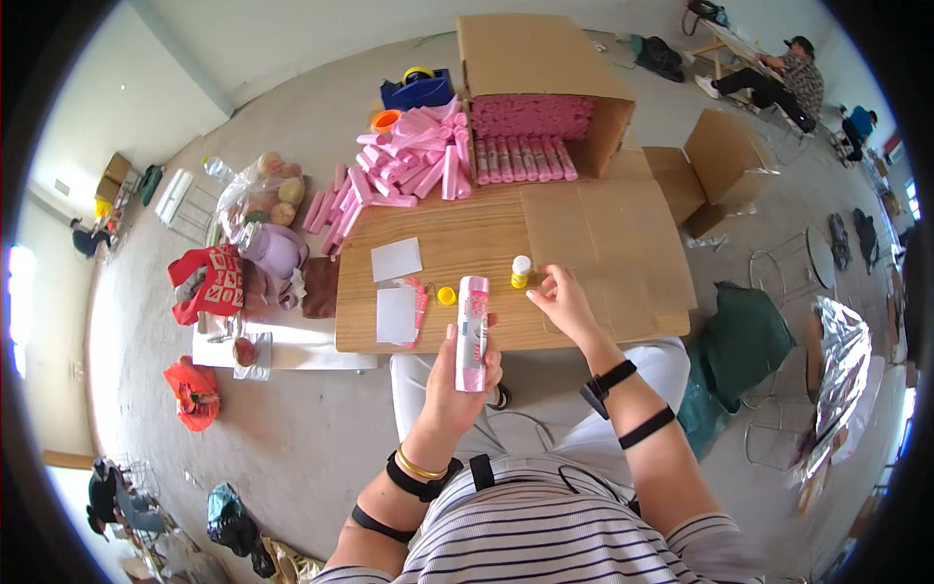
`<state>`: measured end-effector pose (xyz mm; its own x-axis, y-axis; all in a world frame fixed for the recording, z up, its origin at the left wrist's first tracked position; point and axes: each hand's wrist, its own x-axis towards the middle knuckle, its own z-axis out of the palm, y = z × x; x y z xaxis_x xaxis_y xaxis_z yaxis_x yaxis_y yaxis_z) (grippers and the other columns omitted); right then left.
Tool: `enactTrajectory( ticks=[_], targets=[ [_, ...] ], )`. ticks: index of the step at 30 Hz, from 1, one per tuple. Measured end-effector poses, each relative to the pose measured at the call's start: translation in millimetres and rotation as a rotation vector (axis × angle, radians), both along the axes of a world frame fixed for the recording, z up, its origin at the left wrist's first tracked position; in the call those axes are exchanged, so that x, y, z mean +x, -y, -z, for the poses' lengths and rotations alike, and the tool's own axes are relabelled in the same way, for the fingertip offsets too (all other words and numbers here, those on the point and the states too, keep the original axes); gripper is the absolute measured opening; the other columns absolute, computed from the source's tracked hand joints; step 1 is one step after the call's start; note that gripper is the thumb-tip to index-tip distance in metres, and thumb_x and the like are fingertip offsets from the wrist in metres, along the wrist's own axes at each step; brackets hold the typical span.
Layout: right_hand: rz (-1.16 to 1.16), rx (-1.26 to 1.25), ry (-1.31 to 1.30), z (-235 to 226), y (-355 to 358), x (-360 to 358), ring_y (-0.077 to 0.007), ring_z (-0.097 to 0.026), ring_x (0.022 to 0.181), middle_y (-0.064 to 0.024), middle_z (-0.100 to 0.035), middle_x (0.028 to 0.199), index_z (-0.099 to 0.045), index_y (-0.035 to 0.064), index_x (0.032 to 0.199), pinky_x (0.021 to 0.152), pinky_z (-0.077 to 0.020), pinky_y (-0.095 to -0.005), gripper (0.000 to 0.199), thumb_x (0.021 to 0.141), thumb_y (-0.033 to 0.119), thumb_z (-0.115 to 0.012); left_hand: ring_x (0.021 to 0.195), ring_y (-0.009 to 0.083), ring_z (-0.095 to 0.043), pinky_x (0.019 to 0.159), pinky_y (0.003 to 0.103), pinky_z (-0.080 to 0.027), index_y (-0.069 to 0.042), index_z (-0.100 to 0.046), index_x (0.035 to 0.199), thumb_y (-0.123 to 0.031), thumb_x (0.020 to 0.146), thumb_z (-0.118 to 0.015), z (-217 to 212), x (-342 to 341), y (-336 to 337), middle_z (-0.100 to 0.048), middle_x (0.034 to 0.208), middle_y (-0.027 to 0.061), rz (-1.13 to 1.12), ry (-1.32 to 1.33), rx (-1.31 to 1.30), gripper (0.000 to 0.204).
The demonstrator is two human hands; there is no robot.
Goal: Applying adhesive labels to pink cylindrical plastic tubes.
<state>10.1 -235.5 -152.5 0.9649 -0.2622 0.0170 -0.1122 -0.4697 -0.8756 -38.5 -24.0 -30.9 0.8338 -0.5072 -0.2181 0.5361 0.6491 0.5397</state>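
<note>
My left hand [459,375] is wrapped round a pink roll of plastic bags [473,331] with a printed label band, held upright at the table's near edge. To its right, my right hand [564,304] hovers over the table, fingers loosely bent and apart, nothing visible in them. Just beside its fingertips stands a small yellow bottle [520,277] with a white top. A round yellow cap [447,296] lies left of the roll. Further left are two white paper pieces, an upper one [396,261] and a lower one [394,316] partly covering pink printed strips [420,310].
Loose pink rolls [399,165] are heaped at the table's far left. A cardboard box [545,58] lying on its side holds stacked rolls; its flap [608,243] covers the table's right part. A blue tape dispenser [418,91] stands behind the heap. Other people sit farther off.
</note>
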Motion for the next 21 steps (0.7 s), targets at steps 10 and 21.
enactTrajectory(
  ticks=[10, 21],
  targets=[
    [-0.098, 0.079, -0.151, 4.5, -10.2, 46.3, -0.0228, -0.065, 0.081, -0.0102, -0.063, 0.098, -0.058, 0.0018, 0.107, 0.070, -0.0527, -0.0321, 0.036, 0.082, 0.025, -0.070, 0.055, 0.0078, -0.036, 0.052, 0.023, -0.029, 0.003, -0.043, 0.130, -0.046, 0.101, -0.030, -11.9, 13.0, -6.8, -0.045, 0.065, 0.0009, -0.022, 0.116, 0.236, 0.059],
    [-0.534, 0.072, 0.483, -180.2, -64.6, -68.7, -0.0309, -0.062, 0.091, -0.0125, -0.061, 0.099, -0.057, 0.0054, 0.104, 0.078, -0.0504, -0.0351, 0.033, 0.077, 0.011, -0.075, 0.059, 0.0097, -0.054, 0.049, 0.020, -0.044, -0.002, -0.048, 0.127, -0.041, 0.101, -0.033, -18.1, -5.9, -3.8, -0.058, 0.083, 0.0049, -0.089, -0.063, 0.297, 0.050]
  ],
)
